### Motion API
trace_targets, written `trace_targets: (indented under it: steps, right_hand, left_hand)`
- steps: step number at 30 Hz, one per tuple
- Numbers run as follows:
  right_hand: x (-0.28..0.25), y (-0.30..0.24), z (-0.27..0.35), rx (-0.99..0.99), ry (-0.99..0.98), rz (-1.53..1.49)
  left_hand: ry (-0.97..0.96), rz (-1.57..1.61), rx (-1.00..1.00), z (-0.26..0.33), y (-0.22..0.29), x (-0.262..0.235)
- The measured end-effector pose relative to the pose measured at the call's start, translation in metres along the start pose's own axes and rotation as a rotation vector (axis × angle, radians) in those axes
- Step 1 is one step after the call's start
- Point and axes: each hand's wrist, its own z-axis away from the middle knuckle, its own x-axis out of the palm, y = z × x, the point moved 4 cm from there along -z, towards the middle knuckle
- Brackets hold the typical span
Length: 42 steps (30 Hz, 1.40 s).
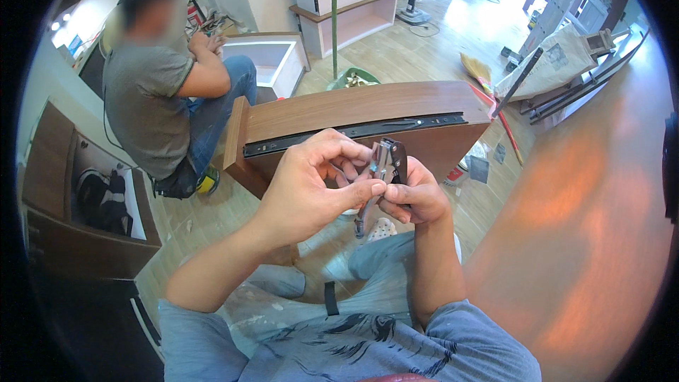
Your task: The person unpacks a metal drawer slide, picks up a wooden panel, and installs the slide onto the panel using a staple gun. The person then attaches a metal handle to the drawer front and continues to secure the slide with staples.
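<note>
In front of my chest, both hands are on a silver-and-black metal hand tool (384, 159), which looks somewhat like a staple gun. My right hand (419, 194) grips its black side, thumb across the lower part. My left hand (311, 180) pinches the silver side between thumb and fingers. A narrow grey piece (361, 223) hangs below the tool; whether it is joined on is partly hidden by my hands. Just beyond stands a brown wooden drawer (403, 99) with a black metal drawer slide (424, 122) along its side.
A co-worker (152, 85) sits at the left, hands by a white-lined drawer (265, 60). A brown panel (566, 262) fills the right side. Behind the near drawer are a green bin (353, 79), a broom (475, 68) and a fan (414, 0). An open cabinet (49, 145) stands left.
</note>
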Motion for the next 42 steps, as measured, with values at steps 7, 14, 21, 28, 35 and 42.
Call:
trace_targets:
  steps: [7,14,21,28,35,42]
  right_hand:
    - [0.016,0.0,-0.008,0.099,0.201,0.294]
    - [0.023,0.003,-0.014,0.075,0.203,0.333]
    - [0.024,0.008,-0.016,0.015,0.216,0.269]
    - [0.029,0.017,-0.023,-0.021,0.266,0.27]
    - [0.035,0.02,-0.026,-0.115,0.319,0.4]
    - [0.032,0.022,-0.027,-0.137,0.35,0.434]
  left_hand:
    - [0.135,0.161,0.017,0.016,-0.027,-0.017]
    - [0.252,0.218,-0.015,0.032,-0.032,-0.019]
    - [0.481,-0.315,0.285,0.048,-0.02,-0.013]
    - [0.574,-0.668,0.51,0.056,-0.023,-0.004]
    - [0.624,-0.687,0.469,0.059,-0.03,-0.005]
    - [0.66,-0.685,0.462,0.055,-0.037,-0.004]
